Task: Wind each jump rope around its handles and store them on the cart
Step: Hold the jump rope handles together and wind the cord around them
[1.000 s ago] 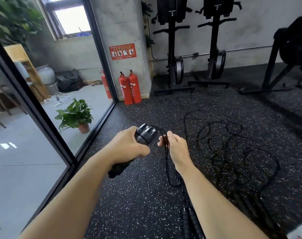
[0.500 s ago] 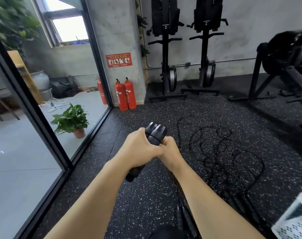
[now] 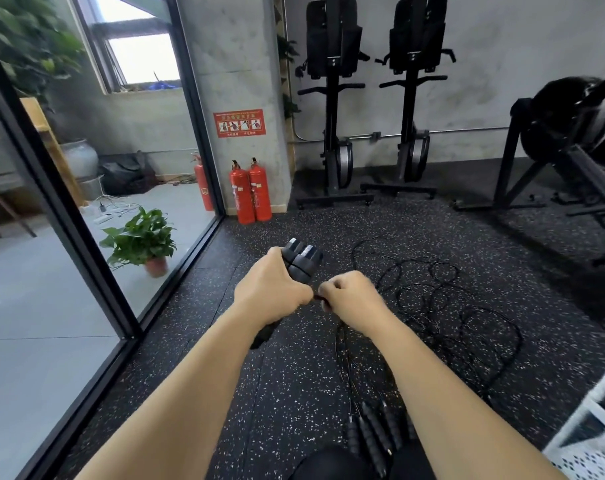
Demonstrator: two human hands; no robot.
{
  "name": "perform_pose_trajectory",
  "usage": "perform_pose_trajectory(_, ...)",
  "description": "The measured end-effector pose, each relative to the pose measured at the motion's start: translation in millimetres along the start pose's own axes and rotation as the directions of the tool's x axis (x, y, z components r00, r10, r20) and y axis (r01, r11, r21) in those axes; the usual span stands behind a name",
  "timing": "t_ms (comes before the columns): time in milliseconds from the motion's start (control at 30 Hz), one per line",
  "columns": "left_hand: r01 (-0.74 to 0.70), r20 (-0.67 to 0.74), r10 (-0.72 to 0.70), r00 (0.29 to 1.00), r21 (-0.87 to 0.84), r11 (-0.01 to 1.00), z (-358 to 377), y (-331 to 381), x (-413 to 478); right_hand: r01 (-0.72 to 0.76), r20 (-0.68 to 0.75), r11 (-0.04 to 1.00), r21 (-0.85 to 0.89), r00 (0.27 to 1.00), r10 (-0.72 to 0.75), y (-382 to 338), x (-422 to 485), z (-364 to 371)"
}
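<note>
My left hand point(image 3: 271, 292) grips a pair of black jump rope handles point(image 3: 301, 259) held side by side, their silver-tipped ends pointing up and away. My right hand point(image 3: 351, 297) is curled just right of it and pinches that rope's thin black cord point(image 3: 341, 344), which hangs down to the floor. More black ropes point(image 3: 443, 306) lie in tangled loops on the speckled rubber floor to the right. Several other ribbed black handles point(image 3: 370, 433) lie on the floor between my forearms. A corner of the white perforated cart point(image 3: 592, 441) shows at the bottom right.
A glass wall with a black frame point(image 3: 97, 271) runs along the left, a potted plant point(image 3: 140, 239) behind it. Two red fire extinguishers point(image 3: 251, 192) stand by the pillar. Black gym machines point(image 3: 335, 109) line the back wall, and another machine point(image 3: 571, 140) stands at right.
My right hand came in against the handles, then drew the cord out to the right and lower. My left hand has kept hold of the handles. The view has tilted slightly.
</note>
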State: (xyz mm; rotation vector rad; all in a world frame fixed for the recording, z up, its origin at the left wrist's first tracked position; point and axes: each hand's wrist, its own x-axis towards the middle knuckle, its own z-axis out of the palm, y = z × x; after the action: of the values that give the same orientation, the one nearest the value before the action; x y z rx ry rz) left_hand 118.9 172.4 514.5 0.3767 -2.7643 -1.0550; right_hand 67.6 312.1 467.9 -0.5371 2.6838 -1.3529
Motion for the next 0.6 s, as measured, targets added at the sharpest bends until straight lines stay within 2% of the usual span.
perform_pose_trajectory(133,0.006,-0.051,0.008,0.999,0.261,0.965,-8,-9,4,0.096,-0.233,0.917,-0.386,0.952,-0.198,-17,-4,-20)
perform_pose_trajectory(233,0.008,-0.088,0.033,0.996,0.43,0.903,-10,-14,7,0.131,-0.298,0.797,-0.589,0.882,-0.365,-29,-5,-29)
perform_pose_trajectory(333,-0.006,-0.096,0.072,0.993,0.562,0.827,-15,-14,5,0.21,-0.304,0.698,-0.685,0.788,-0.535,-38,-6,-33)
perform_pose_trajectory(467,-0.152,0.0,0.217,0.976,0.713,0.684,-13,-7,-1,0.396,-0.219,0.546,-0.739,0.624,-0.75,-57,-1,-34)
perform_pose_trajectory(533,-0.265,0.102,0.294,0.95,0.761,0.592,-10,-2,-4,0.468,-0.13,0.473,-0.746,0.595,-0.793,-68,7,-39)
perform_pose_trajectory(600,-0.392,0.211,0.379,0.901,0.77,0.503,-8,3,-6,0.496,-0.06,0.459,-0.737,0.628,-0.776,-75,15,-45)
